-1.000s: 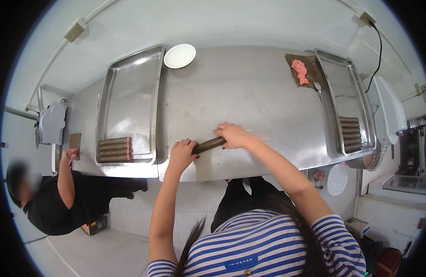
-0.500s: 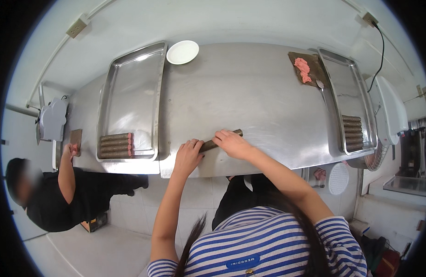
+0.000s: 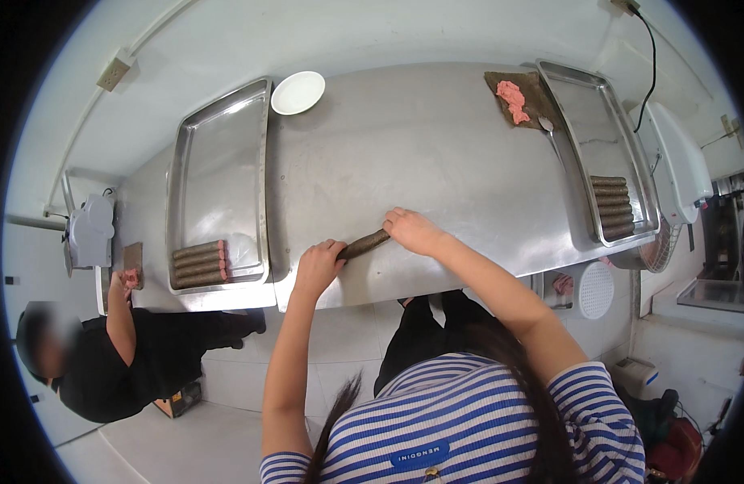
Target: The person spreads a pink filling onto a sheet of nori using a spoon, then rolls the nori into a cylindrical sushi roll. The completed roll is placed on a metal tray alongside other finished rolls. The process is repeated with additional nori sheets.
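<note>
A dark seaweed roll (image 3: 364, 244) lies slantwise near the front edge of the steel table (image 3: 420, 153). My left hand (image 3: 318, 266) is closed around its left, nearer end. At the farther right end, my right hand (image 3: 412, 230) grips it with bent fingers. Both ends are hidden under my hands. Toward the far right, a flat seaweed sheet (image 3: 541, 101) carries a lump of pink paste (image 3: 512, 102). A metal spoon (image 3: 552, 135) lies by the sheet's near edge.
On the left, a steel tray (image 3: 266, 194) holds several pink-ended rolls (image 3: 198, 264); another tray (image 3: 584, 173) on the right holds several more (image 3: 611, 207). A white dish (image 3: 298, 93) stands at the back. At far left, a co-worker's hand (image 3: 127, 281) touches a brown sheet (image 3: 132, 256) with pink paste.
My right hand has slid a little up and the roll's right end has gone under it. The whole view has shifted slightly.
</note>
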### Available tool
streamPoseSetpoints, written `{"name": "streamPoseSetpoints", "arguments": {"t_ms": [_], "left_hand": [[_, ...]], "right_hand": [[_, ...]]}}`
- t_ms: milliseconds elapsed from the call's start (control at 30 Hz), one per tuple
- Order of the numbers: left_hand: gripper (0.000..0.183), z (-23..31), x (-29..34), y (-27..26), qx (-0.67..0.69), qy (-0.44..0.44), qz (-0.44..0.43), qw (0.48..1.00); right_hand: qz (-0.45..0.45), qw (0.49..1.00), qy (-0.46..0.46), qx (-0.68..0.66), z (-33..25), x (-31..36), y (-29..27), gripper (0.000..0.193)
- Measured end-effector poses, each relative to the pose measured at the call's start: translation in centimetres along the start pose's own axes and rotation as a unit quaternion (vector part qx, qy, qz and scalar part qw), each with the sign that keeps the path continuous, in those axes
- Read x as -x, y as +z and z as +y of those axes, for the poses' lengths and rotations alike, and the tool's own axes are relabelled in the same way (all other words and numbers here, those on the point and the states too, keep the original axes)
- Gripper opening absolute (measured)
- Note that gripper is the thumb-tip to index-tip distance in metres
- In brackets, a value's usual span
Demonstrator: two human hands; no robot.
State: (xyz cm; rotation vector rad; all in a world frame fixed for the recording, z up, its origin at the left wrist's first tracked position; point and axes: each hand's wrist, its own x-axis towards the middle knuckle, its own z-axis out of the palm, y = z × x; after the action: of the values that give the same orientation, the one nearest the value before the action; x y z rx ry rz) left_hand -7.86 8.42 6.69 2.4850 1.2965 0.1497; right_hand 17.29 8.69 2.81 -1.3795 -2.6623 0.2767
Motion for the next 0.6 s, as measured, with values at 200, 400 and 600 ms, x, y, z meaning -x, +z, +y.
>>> {"name": "streamPoseSetpoints", "arguments": {"t_ms": [200,400,600], "left_hand": [[0.029,0.0,-0.4,-1.1,0.080,-0.041,0.007,0.996],[0.026,0.9,-1.5,-0.7,0.081,-0.054,-0.028,0.995],[0.023,0.5,-1.7,-0.7,0.110,-0.068,-0.027,0.991]], "right_hand": [[-0.008,0.995,0.053,-0.083,0.8,-0.4,-2.4,0.015],[0.012,0.993,-0.055,-0.102,-3.9,-2.6,-1.4,0.013],[0.000,0.996,-0.032,-0.082,-3.9,-2.9,1.0,0.013]]}}
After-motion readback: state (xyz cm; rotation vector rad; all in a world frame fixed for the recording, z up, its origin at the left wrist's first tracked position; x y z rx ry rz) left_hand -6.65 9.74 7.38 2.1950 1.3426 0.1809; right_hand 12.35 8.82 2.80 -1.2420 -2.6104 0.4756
